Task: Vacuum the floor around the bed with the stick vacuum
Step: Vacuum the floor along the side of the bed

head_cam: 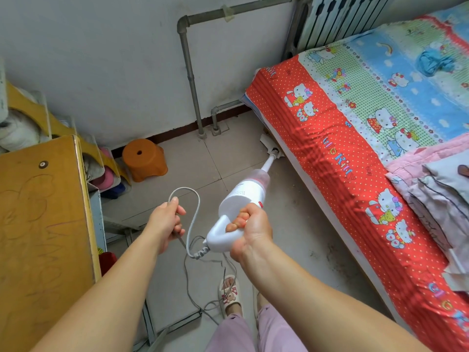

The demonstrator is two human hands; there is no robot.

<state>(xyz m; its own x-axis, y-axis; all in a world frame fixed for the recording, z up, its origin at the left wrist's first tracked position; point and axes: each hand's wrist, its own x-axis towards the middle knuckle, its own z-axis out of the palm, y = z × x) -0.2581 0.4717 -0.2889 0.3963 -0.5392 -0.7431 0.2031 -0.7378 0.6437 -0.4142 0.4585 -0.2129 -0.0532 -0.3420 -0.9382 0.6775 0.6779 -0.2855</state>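
While right hand (250, 231) grips stick vacuum (243, 196), left hand (166, 222) holds cord (194, 214).

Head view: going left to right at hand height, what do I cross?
Wooden desk → left hand holding the grey cord → right hand gripping the vacuum handle → bed.

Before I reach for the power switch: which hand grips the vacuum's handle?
The right hand; its fingers wrap the white stick vacuum handle. The left hand holds only the grey cord.
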